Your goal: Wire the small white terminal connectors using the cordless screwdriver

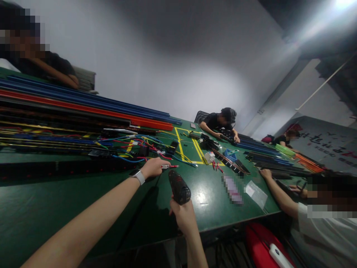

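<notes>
Drill [180, 189] in the right hand, connector in the left

From my end, I see the drill above the near part of the green table [217, 219], its nose pointing away from the wearer. The right hand [183, 214] is wrapped round its handle, presumably to steady its weight; I cannot tell where the trigger finger sits. The left hand [152, 168] pinches a pale connector [165, 166] with a red lead [174, 166], its fingers narrow, probably so the end shows. Nose and connector are close; I cannot tell if they touch.

Just beyond lie tangled wires [139, 144], beside yellow tape [178, 143]. Long blue rails [111, 102] run side by side behind, likely to save room. Right of the drill lies a clear bag [256, 194]; across the table, a co-worker [219, 123] bends over dark parts.
</notes>
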`<action>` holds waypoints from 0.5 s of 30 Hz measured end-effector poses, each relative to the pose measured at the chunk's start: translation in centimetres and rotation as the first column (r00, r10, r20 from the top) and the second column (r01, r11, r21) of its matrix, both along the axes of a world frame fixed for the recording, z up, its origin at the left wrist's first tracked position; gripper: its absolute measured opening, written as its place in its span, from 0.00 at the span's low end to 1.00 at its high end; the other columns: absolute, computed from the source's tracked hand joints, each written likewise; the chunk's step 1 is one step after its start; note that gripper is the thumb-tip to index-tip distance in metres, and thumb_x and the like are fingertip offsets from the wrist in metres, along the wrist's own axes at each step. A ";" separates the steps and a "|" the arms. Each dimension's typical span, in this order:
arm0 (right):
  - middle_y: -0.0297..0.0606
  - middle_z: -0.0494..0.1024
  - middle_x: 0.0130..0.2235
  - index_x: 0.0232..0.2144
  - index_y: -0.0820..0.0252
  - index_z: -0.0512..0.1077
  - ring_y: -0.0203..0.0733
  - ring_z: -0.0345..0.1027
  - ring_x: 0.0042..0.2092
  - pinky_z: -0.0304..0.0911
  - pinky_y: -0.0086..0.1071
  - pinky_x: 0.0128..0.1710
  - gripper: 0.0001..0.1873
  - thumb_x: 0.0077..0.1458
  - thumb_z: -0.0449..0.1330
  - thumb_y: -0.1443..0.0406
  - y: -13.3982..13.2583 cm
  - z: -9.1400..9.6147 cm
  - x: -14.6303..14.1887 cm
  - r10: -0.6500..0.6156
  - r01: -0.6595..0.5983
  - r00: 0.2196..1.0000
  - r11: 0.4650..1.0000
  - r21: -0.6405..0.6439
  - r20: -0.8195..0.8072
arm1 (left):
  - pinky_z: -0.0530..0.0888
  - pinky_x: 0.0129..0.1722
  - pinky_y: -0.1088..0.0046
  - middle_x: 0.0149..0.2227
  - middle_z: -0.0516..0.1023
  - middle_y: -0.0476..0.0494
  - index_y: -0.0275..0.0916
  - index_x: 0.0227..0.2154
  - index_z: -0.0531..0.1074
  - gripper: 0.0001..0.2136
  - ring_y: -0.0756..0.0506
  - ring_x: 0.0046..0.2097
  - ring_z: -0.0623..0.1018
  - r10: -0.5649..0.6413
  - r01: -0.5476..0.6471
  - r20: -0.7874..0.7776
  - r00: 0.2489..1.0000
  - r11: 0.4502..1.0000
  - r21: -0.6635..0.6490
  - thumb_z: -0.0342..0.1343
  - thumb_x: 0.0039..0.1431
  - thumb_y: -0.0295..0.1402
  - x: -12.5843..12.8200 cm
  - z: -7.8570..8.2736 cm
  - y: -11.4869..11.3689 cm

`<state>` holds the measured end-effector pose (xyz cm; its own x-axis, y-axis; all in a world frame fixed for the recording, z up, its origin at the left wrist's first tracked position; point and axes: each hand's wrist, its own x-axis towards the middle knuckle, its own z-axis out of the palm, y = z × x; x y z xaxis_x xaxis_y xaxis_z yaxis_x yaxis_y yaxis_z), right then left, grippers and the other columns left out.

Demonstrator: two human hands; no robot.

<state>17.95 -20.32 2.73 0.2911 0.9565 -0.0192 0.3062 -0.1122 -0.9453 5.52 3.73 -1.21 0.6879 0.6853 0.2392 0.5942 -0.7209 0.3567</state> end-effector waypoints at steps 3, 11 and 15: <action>0.31 0.73 0.23 0.34 0.61 0.73 0.40 0.70 0.26 0.61 0.29 0.27 0.09 0.49 0.56 0.66 0.0 0.1 0.0 -0.001 0.001 1.000 1.000 0.006 -0.001 | 0.70 0.42 0.74 0.42 0.79 0.45 0.57 0.53 0.74 0.23 0.44 0.44 0.78 0.001 -0.001 0.002 1.000 1.000 0.008 0.53 0.58 0.27 0.0 0.0 0.0; 0.31 0.73 0.23 0.35 0.61 0.72 0.40 0.70 0.26 0.61 0.28 0.26 0.10 0.49 0.55 0.66 0.0 0.6 -0.2 -0.001 0.001 1.000 1.000 -0.003 -0.019 | 0.70 0.41 0.74 0.42 0.80 0.45 0.57 0.53 0.74 0.23 0.44 0.44 0.78 0.002 -0.002 -0.011 1.000 1.000 0.003 0.53 0.57 0.27 -0.1 0.6 -0.4; 0.32 0.74 0.23 0.34 0.62 0.73 0.40 0.70 0.26 0.61 0.28 0.27 0.10 0.48 0.55 0.67 0.0 0.9 -0.3 0.002 -0.002 1.000 1.000 -0.001 -0.006 | 0.71 0.41 0.74 0.42 0.80 0.46 0.57 0.52 0.75 0.22 0.44 0.44 0.78 0.010 -0.010 -0.001 1.000 1.000 -0.007 0.54 0.57 0.28 -0.1 0.9 -0.6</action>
<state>17.67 -20.32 3.60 0.2887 0.9572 -0.0219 0.3005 -0.1123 -0.9472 5.41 3.17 -0.28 0.6812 0.6938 0.2337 0.6019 -0.7125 0.3606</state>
